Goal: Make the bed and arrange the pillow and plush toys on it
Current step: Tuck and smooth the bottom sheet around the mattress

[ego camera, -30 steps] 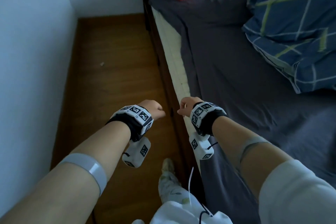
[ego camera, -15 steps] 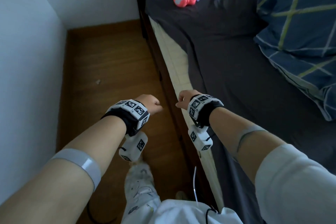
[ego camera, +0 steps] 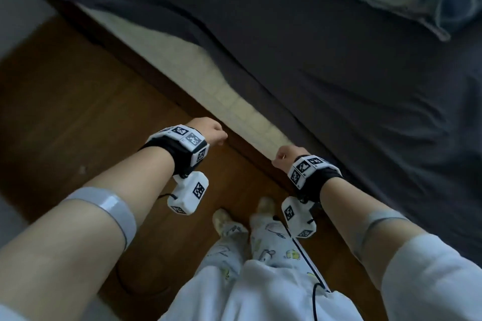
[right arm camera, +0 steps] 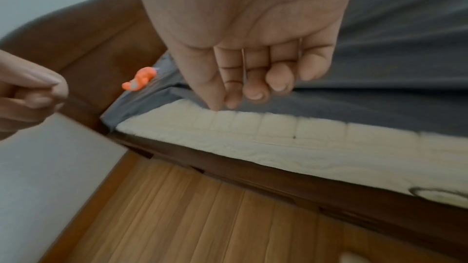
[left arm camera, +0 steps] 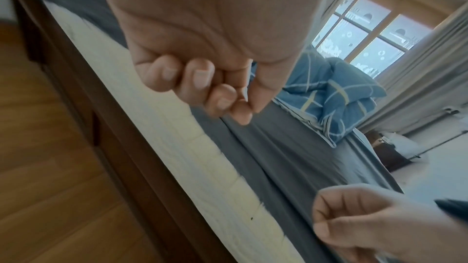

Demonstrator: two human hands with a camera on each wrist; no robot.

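Head view: showed left hand curled on nothing over floor; right hand fisted at sheet edge, hold unclear. Mattress bared; toy far left. Risked skewing sheet by one-handed tug.

Beyond the hands, the sheet is dark grey and the bared mattress edge cream, quilted in squares. The quilt is blue with pale check lines; the plush toy orange.
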